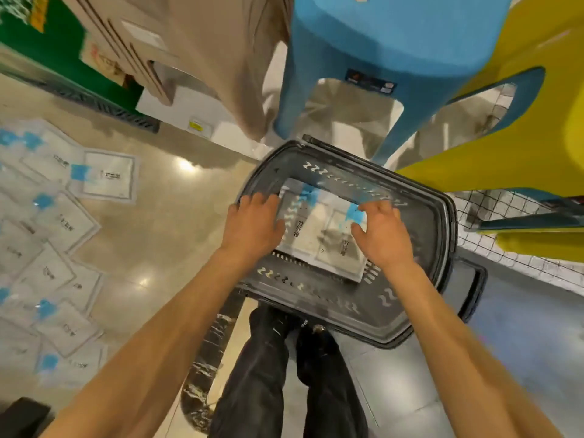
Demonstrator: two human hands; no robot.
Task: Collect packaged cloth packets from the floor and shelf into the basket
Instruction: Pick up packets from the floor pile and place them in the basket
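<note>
Shop floor (151,248), black basket (442,235) by my feet. My left hand (252,226) and right hand (382,235) spread open, pressing cloth packets (316,235) in basket. Risk: stack slides crooked; floor packets (63,222) overlap, slippery film, easy misgrab.

Glossy polished floor (151,248), dark plastic basket (442,235) — clear-film packets (107,180)

Both hands, left hand (252,222) and right hand (380,235), reach into the black basket (420,197) over packets (319,235); more packets (107,178) lie on the floor (164,229).
</note>
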